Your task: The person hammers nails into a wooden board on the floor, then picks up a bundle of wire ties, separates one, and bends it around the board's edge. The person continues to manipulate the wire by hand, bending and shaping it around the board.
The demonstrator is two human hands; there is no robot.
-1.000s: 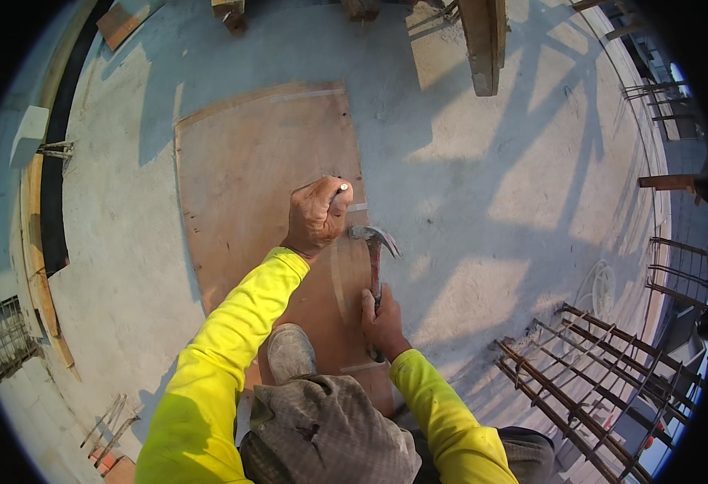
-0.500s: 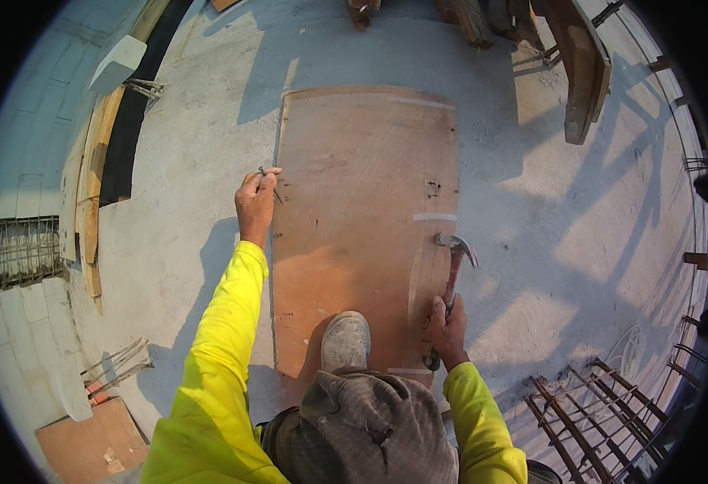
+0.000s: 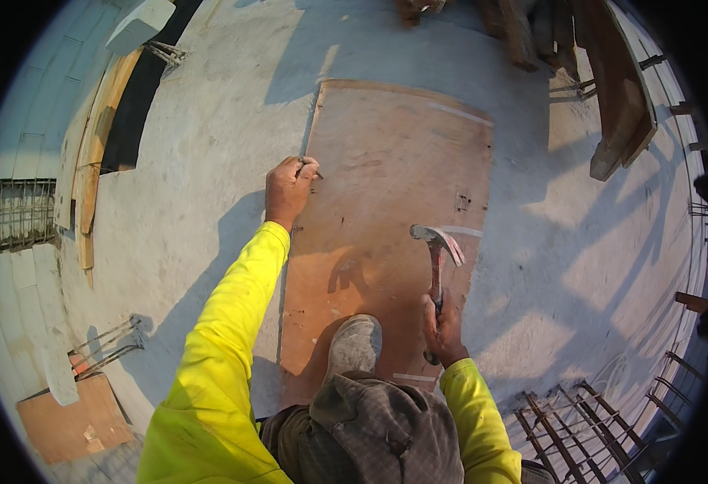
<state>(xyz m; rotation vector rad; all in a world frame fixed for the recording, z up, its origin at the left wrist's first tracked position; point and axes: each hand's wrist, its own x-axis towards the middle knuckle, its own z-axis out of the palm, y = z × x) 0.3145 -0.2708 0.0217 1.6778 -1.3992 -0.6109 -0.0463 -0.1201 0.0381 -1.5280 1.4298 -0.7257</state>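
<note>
A brown plywood sheet lies on the concrete in front of me, with small nails or marks along its edges. My left hand is at the sheet's left edge, fingers pinched on a thin dark nail that pokes out past the fingertips. Over the right part of the sheet, my right hand grips a claw hammer by its red and dark handle. The hammer's head is up, apart from the board, and its shadow falls on the plywood. One dusty boot rests on the sheet's near end.
Timber boards stand at the far right. Rebar sticks up from an opening at the lower right and from the slab at the lower left. A dark gap edged with a wooden beam runs along the left.
My right hand has brought the hammer slightly left and its head has turned. The left hand has shifted onto the board's edge with the nail. The whole view has swung a little.
</note>
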